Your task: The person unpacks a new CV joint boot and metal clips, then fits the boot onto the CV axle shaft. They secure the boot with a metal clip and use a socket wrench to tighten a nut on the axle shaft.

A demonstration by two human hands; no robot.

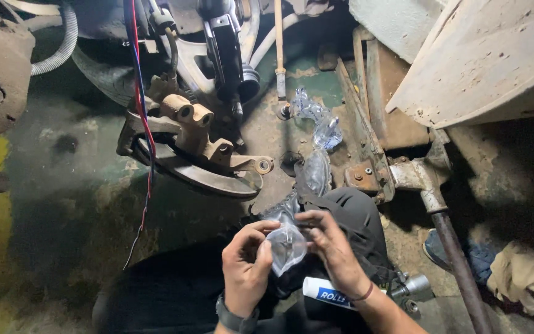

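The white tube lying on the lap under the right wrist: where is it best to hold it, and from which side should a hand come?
Probably grip the white tube on its bare left end, coming from above and from the left. It lies flat and roughly crosswise on the dark trousers; the right hand and wrist cover its right part, and both hands, the left hand too, are busy with the clear plastic bag.

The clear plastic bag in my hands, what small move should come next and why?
Probably pull the edges apart. Both hands, left hand and right hand, pinch the small clear plastic bag at its top over the lap, and it looks unopened. The bare rusty steering knuckle hangs just ahead, and a white tube rests by the right wrist.
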